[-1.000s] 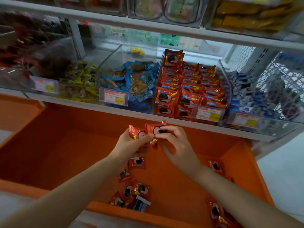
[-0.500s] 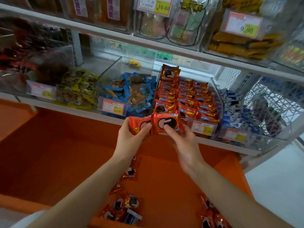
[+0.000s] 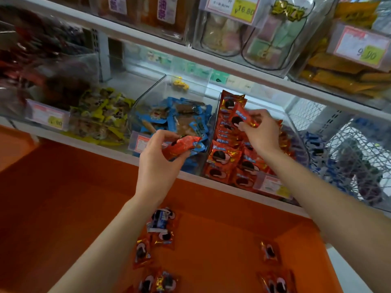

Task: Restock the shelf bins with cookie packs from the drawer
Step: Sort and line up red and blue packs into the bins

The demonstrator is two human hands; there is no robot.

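Fingers of the right hand (image 3: 261, 132) pinch one red foil cookie pack (image 3: 241, 117) over the clear plastic bin (image 3: 295, 132) of matching packs; left hand (image 3: 157, 163) grips another red pack (image 3: 181, 146) nearer, above the orange drawer (image 3: 63, 208).

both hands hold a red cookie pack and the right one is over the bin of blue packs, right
Not quite. The left hand and right hand do each hold a red cookie pack, but the head view shows the right hand over the bin of red packs, not blue ones.
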